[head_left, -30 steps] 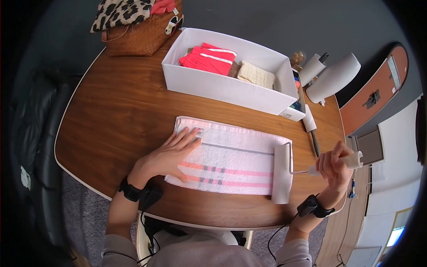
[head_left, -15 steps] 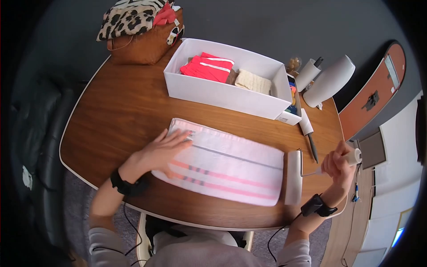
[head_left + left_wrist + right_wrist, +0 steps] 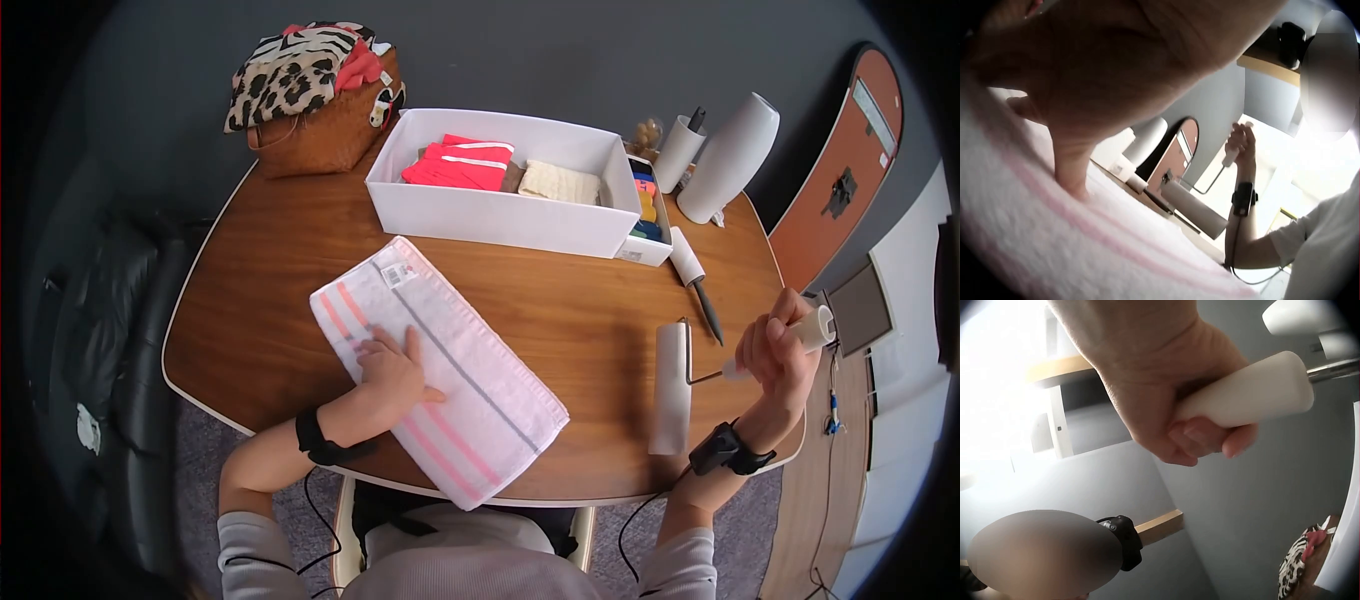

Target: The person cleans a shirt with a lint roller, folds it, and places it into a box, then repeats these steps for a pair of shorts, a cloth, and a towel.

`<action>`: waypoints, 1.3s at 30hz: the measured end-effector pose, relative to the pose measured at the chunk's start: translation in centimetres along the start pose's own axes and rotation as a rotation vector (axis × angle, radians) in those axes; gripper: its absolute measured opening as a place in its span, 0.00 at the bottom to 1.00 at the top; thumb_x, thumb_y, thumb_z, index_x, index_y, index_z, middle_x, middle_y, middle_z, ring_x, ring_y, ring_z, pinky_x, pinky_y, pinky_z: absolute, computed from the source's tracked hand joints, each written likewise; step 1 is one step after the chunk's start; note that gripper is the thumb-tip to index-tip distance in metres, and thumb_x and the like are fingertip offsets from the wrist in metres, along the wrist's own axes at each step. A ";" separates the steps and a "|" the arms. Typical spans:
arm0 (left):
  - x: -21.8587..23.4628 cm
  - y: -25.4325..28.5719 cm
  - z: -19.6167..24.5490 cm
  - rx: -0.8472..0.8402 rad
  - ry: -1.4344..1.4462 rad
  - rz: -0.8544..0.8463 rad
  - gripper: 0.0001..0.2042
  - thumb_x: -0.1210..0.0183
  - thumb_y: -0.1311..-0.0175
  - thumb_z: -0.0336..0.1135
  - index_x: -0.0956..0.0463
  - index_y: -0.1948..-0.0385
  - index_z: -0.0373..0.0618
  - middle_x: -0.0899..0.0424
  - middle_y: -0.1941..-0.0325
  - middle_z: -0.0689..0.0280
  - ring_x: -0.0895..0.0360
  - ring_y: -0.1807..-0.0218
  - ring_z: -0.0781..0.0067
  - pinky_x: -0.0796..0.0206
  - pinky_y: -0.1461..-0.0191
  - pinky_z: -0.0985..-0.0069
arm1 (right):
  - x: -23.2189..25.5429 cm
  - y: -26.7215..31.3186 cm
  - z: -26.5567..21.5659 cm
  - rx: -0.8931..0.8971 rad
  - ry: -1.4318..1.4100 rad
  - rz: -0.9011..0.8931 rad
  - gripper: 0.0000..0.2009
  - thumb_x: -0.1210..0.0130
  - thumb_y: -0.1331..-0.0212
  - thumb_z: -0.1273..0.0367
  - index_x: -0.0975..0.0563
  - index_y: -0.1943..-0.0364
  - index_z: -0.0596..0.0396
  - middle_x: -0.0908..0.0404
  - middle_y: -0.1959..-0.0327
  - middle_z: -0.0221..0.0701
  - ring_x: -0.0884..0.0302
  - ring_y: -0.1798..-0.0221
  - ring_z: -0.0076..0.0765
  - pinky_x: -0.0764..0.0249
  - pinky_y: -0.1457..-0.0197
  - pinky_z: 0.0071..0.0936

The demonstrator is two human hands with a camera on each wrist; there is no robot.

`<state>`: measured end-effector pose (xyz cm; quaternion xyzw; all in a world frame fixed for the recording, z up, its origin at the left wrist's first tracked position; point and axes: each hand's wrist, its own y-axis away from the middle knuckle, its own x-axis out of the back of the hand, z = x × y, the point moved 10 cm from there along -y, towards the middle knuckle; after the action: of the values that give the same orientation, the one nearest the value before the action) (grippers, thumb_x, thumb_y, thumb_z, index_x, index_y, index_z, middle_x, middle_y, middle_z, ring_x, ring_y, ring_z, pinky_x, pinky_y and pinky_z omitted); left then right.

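Note:
A folded white towel [image 3: 455, 370] with pink and grey stripes lies slanted on the wooden table, a small label near its far corner. On top of it rests my left hand [image 3: 390, 380], fingers spread and pressing into the cloth. In the left wrist view, the palm [image 3: 1116, 69] arches above the towel's pile. My right hand [image 3: 775, 345] grips the white handle [image 3: 1254, 390] of a large lint roller, fingers curled round it. The roller's wide white head [image 3: 672, 390] hangs over the table to the right of the towel, apart from it.
A white box [image 3: 500, 215] with red clothing and a cream knit stands at the back. Beside it sit a smaller box of coloured items, another lint roller [image 3: 690, 262] with a dark handle, and a white vase [image 3: 735, 155]. A brown bag [image 3: 330, 135] stands at the far left.
The towel has turned and slid left under my left hand, its right end swinging towards the person. The lint roller has come off the towel and stays in my right hand.

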<state>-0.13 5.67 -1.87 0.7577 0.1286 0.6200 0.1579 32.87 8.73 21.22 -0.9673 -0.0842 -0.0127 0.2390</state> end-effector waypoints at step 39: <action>0.7 -1.1 3.9 -0.305 0.196 0.015 0.58 0.30 0.73 0.55 0.57 0.41 0.27 0.65 0.38 0.31 0.60 0.36 0.30 0.38 0.53 0.43 | -11.2 -1.4 6.6 -0.127 -0.348 -0.097 0.08 0.62 0.48 0.70 0.45 0.82 0.49 0.47 0.95 0.25 0.47 0.91 0.23 0.36 0.79 0.27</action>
<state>3.80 6.61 -2.34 0.6618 0.0423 0.7045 0.2530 21.51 11.25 15.25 -0.9628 -0.1699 0.1381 0.1585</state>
